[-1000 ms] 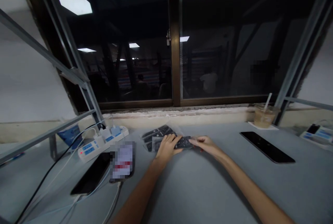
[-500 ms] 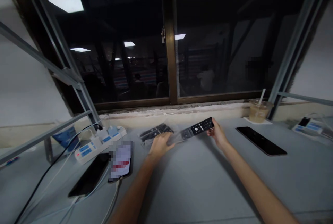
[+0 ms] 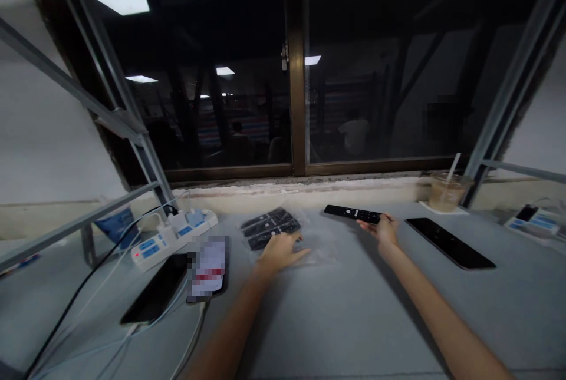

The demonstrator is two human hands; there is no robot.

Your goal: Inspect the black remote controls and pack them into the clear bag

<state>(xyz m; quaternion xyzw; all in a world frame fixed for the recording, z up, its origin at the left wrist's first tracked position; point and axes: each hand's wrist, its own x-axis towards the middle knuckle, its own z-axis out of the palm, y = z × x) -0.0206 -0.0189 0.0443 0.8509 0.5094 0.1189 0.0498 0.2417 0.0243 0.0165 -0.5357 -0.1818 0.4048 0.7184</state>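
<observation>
A black remote control [image 3: 354,214] is in my right hand [image 3: 385,231], gripped by its near end and raised above the table, tilted slightly. My left hand [image 3: 283,251] rests with thumb and fingers apart on a clear plastic bag [image 3: 321,253] lying flat on the table. Just beyond those fingers lie more black remote controls [image 3: 269,227], side by side and wrapped in clear plastic. How firmly the left fingertips press on the plastic is hard to see.
A white power strip [image 3: 177,238] with plugs and cables is at the left. Nearby lie a dark phone [image 3: 157,288] and a lit phone [image 3: 207,268], both cabled. Further right are another dark phone [image 3: 450,243] and a drink cup [image 3: 446,192] with a straw.
The remote control has come out of its clear plastic bag and moved right with my right hand. The bag now lies under my left hand, whose fingers have spread.
</observation>
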